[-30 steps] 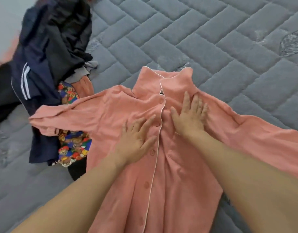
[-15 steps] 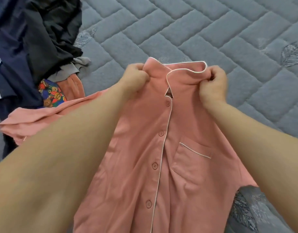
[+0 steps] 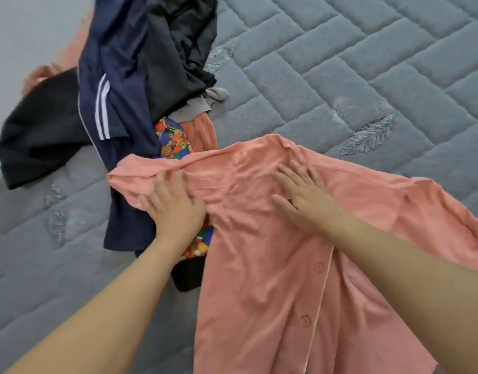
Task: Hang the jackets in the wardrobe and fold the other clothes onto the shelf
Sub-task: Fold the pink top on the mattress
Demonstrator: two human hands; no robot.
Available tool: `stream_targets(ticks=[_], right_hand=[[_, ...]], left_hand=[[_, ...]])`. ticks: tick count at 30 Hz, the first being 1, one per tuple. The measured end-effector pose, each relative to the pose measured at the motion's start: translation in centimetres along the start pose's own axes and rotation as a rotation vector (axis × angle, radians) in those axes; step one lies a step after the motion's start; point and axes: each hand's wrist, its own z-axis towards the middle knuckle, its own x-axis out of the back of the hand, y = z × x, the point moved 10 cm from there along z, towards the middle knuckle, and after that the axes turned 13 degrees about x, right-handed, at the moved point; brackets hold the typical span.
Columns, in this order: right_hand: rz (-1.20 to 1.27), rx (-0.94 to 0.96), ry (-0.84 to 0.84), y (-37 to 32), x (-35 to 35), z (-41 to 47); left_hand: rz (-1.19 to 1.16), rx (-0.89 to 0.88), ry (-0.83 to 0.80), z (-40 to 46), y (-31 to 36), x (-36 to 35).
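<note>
1. I am working on the pink button shirt (image 3: 273, 265), which is lying spread on the grey quilted mattress (image 3: 354, 76). All positions below are given relative to this shirt.
2. I am pressing my left hand (image 3: 173, 206) onto the shirt's left shoulder, where the left sleeve (image 3: 140, 174) is running off toward the pile. The fingers are bent a little over a ridge of cloth; I cannot tell whether they are gripping it or only pressing.
3. I am laying my right hand (image 3: 305, 195) flat on the upper chest, just below the folded-down collar edge, fingers straight and spread, holding nothing.
4. The shirt's right sleeve (image 3: 421, 211) is lying stretched out to the right. The button placket (image 3: 321, 292) is showing below my hands, so the front appears to be facing up.
5. Step in hand, as I judge it: folding, not hanging. I am smoothing the top of the shirt.
6. The pile of dark clothes (image 3: 140, 76) is lying up and to the left of the shirt, touching its left sleeve. A printed garment (image 3: 173, 141) is showing beneath that sleeve.
7. Next move, as I judge it: bringing each sleeve in across the body. The left sleeve is resting on the pile, so it needs lifting clear first.
</note>
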Motion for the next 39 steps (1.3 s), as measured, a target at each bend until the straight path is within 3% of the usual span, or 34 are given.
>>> stream_targets(ticks=[2, 5, 7, 9, 11, 13, 15, 17, 19, 21, 24, 26, 28, 30, 32, 35, 39], right_hand=[[0.017, -0.008, -0.037, -3.0, -1.3, 4.6], [0.026, 0.086, 0.124, -8.7, 0.0, 10.8], [0.023, 0.191, 0.137, -12.7, -0.1, 14.6], [-0.017, 0.208, 0.037, -14.7, -1.2, 18.0], [-0.161, 0.228, -0.072, -16.0, -2.3, 20.8], [-0.185, 0.242, -0.068, -16.9, -2.0, 22.8], [-0.045, 0.175, -0.019, -16.7, -1.2, 24.2], [0.184, 0.023, 0.121, -15.6, 0.4, 25.4], [0.282, -0.152, 0.235, -14.0, 1.8, 26.0], [0.202, -0.17, 0.165, -14.1, 1.9, 26.8], [0.171, -0.032, -0.007, -17.6, 0.5, 27.9], [0.133, 0.038, -0.155, -20.5, -1.6, 28.1], [0.004, 0.051, -0.262, -22.1, -3.5, 28.3], [-0.02, 0.002, -0.223, -22.4, -3.7, 28.9], [0.131, -0.054, -0.151, -22.4, -3.2, 29.5], [0.365, -0.048, -0.085, -22.7, -2.2, 29.3], [0.546, -0.058, -0.034, -20.7, 0.4, 27.3]], left_hand=[[-0.162, 0.256, 0.047, 2.6, -5.4, 2.8], [-0.576, 0.544, -0.039, 5.6, -12.0, 3.7], [-0.677, 0.551, -0.236, 6.6, -13.2, 2.4], [-0.765, 0.572, -0.408, 6.8, -13.5, 0.7], [-0.836, 0.617, -0.489, 6.6, -13.3, 0.0], [-0.843, 0.599, -0.511, 6.9, -12.8, 0.0], [-0.912, 0.524, -0.393, 8.3, -12.7, 2.1], [-0.879, 0.365, -0.013, 10.1, -14.4, 8.2], [-0.562, 0.158, 0.39, 10.7, -15.6, 14.6], [-0.397, 0.117, 0.492, 11.7, -17.3, 16.1], [-0.564, 0.358, 0.232, 14.6, -22.5, 12.8], [-0.562, 0.482, 0.184, 15.1, -25.2, 11.3], [-0.607, 0.643, 0.027, 15.0, -27.2, 8.2], [-0.923, 0.904, -0.274, 13.0, -27.3, 4.2], [-1.114, 0.969, -0.448, 12.0, -25.6, 2.9], [-1.211, 0.868, -0.457, 13.6, -22.9, 3.2], [-1.592, 0.771, -0.206, 15.2, -19.9, 7.1]])
